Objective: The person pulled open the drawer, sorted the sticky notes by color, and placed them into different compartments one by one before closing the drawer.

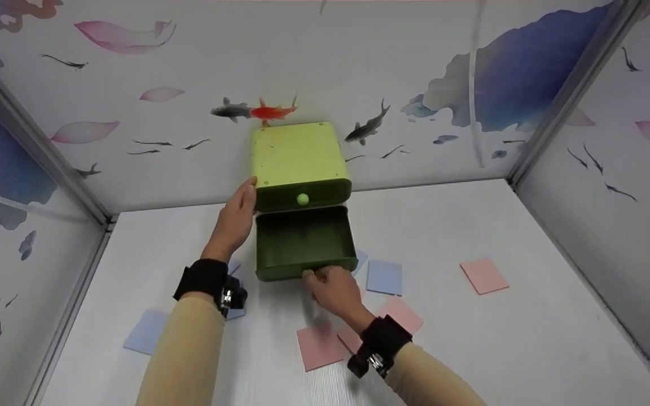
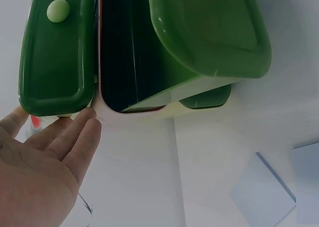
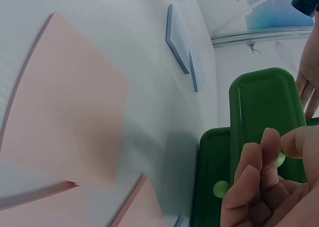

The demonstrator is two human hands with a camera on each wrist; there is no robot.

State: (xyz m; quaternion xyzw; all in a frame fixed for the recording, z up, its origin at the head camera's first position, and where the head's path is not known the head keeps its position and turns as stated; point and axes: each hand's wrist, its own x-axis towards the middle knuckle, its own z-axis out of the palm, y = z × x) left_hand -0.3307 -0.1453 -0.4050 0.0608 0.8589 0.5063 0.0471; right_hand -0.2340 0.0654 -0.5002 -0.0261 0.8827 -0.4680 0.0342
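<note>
A small drawer cabinet (image 1: 299,155) with a yellow-green top stands against the back wall. Its top drawer (image 2: 57,53) is closed, with a pale green knob on the dark green front. The drawer below it (image 1: 305,239) is pulled well out, and its visible inside holds nothing. My right hand (image 1: 336,290) pinches this drawer's knob (image 3: 280,160) between thumb and fingers. Along the cabinet's left side rests my left hand (image 1: 237,217), fingers extended against it near the top drawer. A lower drawer front (image 3: 212,162) with its own knob shows beneath in the right wrist view.
Flat pink squares (image 1: 320,347) lie in front of the cabinet, some partly under the right forearm. Blue squares (image 1: 384,276) lie on both sides, and a lone pink square (image 1: 484,276) is farther right. Printed walls enclose the white table (image 1: 528,338) at the back and sides.
</note>
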